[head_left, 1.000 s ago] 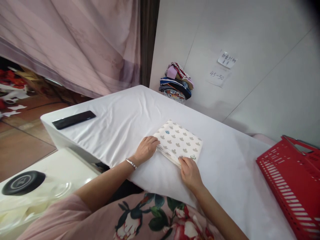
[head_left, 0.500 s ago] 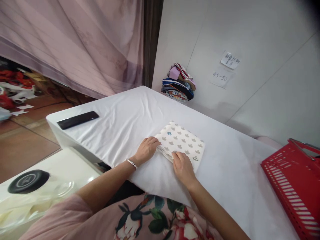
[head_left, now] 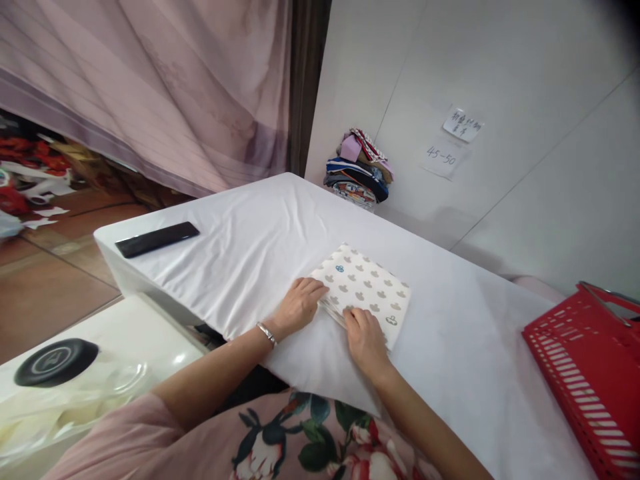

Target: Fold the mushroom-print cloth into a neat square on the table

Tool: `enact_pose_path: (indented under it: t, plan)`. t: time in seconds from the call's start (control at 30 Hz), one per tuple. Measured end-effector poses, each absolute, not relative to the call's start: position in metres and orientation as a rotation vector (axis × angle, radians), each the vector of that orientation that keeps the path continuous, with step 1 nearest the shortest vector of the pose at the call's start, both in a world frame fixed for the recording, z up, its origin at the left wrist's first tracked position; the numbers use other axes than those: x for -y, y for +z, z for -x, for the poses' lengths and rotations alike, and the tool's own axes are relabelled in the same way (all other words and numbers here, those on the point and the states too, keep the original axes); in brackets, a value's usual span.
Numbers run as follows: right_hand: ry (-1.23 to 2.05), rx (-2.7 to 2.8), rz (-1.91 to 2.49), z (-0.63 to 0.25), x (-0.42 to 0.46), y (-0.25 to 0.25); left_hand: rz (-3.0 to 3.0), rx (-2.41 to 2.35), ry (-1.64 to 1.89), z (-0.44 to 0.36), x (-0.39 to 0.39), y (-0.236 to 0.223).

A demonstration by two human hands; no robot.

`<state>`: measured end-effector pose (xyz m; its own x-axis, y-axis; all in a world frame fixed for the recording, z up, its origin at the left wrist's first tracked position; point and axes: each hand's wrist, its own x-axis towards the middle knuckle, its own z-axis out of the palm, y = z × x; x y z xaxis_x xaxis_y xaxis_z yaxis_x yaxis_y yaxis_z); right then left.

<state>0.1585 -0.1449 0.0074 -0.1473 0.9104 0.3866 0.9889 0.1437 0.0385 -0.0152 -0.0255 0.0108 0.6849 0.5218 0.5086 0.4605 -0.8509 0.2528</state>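
A folded white cloth point(head_left: 367, 283) with grey printed shapes, one blue and one green, lies flat on the white-covered table point(head_left: 240, 247). My left hand point(head_left: 301, 303), with a bracelet at the wrist, has its fingers closed on the cloth's near left edge. Farther along that same near edge, the fingers of my right hand point(head_left: 365, 339) are curled onto the cloth. The thumbs and the cloth's underside are mostly hidden.
A red basket point(head_left: 585, 373) stands at the right. A black flat phone-like object point(head_left: 157, 239) lies at the table's far left. Stacked folded fabrics point(head_left: 357, 170) are beside the wall. A lower white surface at left bears a round black object point(head_left: 57, 362).
My right hand has slid left along the cloth's near edge, closer to my left hand. The left hand has shifted slightly right. The view has turned a little left.
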Motion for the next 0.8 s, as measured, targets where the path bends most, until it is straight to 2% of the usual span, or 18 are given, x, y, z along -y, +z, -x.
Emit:
enact_pose_path:
  t: [0.13, 0.27, 0.6, 0.8]
  plan:
    - [-0.436, 2.148, 1.834, -0.157, 0.146, 0.007, -2.823, -0.637, 0.791, 0.005, 0.043, 0.013]
    - [-0.337, 2.194, 1.750, -0.166, 0.157, 0.010, -2.823, -0.651, 0.755, 0.004, 0.047, 0.008]
    - [-0.379, 2.022, 1.665, -0.212, 0.205, -0.020, -2.752, -0.628, 0.883, 0.009, 0.046, 0.003]
    - [-0.356, 1.993, 1.666, -0.208, 0.203, -0.017, -2.290, -1.174, 1.188, 0.032, 0.020, 0.001]
